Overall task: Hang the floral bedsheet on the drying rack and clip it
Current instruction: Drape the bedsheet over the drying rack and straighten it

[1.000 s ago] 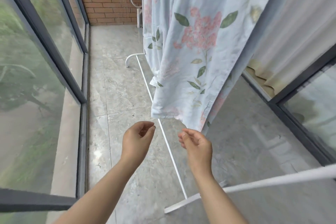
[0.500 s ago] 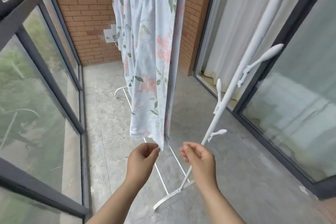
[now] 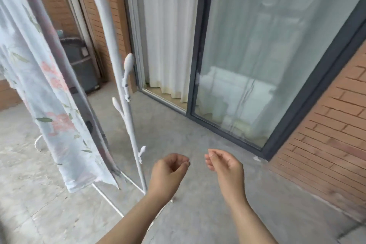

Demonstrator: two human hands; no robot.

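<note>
Left hand [image 3: 170,171] and right hand [image 3: 224,165] up side by side, near and low in the middle, with a small gap between them. Fingers of both loosely curled and relaxed, gripping nothing, touching nothing. Floral bedsheet [image 3: 49,105] at the left, hanging down beside the white upright of the drying rack [image 3: 113,45], top edge out of view, lower corner close to the grey floor [image 3: 198,214] by the rack's foot rails. Apart from both hands. Upright with rounded pegs between sheet and hands. Farther off, a dark bin [image 3: 79,65] behind the sheet, a white curtain [image 3: 168,35] in the middle, a glass door [image 3: 257,55] to its right, a brick wall [image 3: 326,134] at the right.
</note>
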